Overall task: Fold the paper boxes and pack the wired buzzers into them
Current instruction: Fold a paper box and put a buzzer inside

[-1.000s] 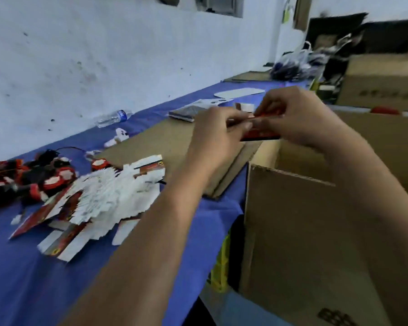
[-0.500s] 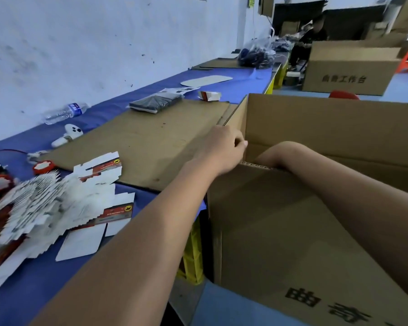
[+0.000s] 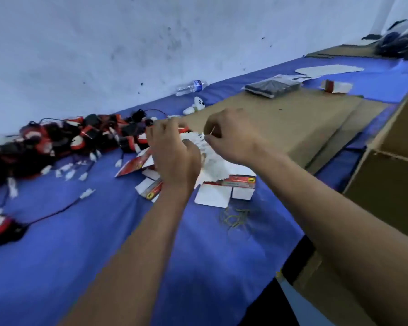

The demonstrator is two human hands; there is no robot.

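Flat paper boxes [image 3: 224, 184], white with red printed panels, lie fanned in a loose pile on the blue table cover [image 3: 57, 243], and both hands are down on top of them. The left hand [image 3: 174, 156] has its fingers curled over the near side of the pile, hiding much of it; the right hand [image 3: 231, 137] pinches the white edge of a sheet at the far side. Wired buzzers [image 3: 57, 142], red and black, sprawl in a tangle to the left along the wall, apart from the boxes. Rubber bands [image 3: 234, 217] lie just in front of the pile. Behind it sits a cardboard sheet [image 3: 292, 118], with a water bottle [image 3: 191, 87] near the wall and a big carton [image 3: 391, 180] at the right.
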